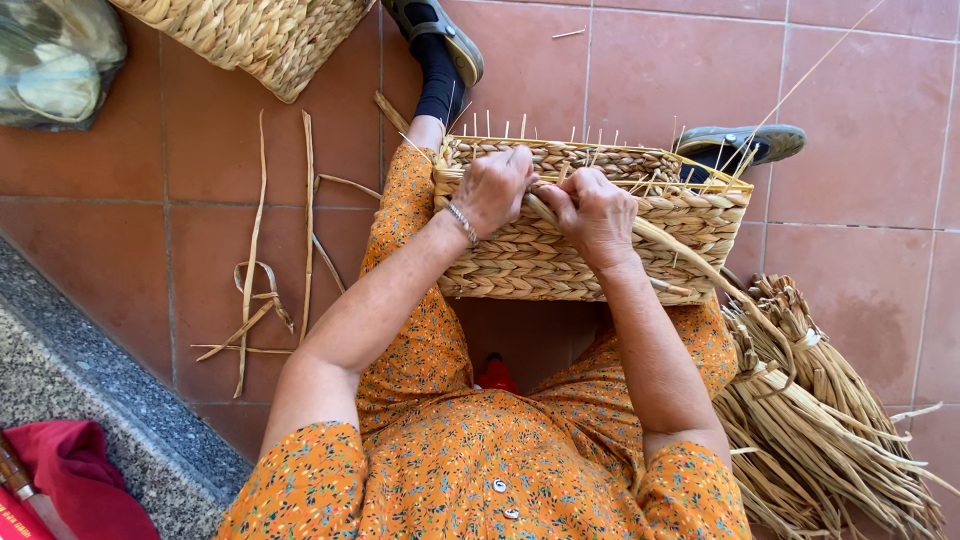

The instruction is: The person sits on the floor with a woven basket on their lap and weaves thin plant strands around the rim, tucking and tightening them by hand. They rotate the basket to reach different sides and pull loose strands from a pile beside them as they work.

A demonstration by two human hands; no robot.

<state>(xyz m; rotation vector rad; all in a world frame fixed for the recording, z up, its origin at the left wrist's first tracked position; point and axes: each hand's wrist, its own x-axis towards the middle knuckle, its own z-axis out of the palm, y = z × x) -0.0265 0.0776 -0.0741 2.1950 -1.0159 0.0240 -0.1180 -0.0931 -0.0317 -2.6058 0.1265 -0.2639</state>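
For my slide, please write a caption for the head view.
Both hands, left and right, weave a straw strand into a basket rim.

floor (850,80): terracotta tiles | grey stone step (60,370) | daylight

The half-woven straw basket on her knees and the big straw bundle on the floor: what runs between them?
In the head view, one long flat straw strand leads from the basket rim to the bundle.

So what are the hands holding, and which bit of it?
Both hands, left and right, grip the top rim of the woven basket. The right one also pinches a straw strand near its basket end.
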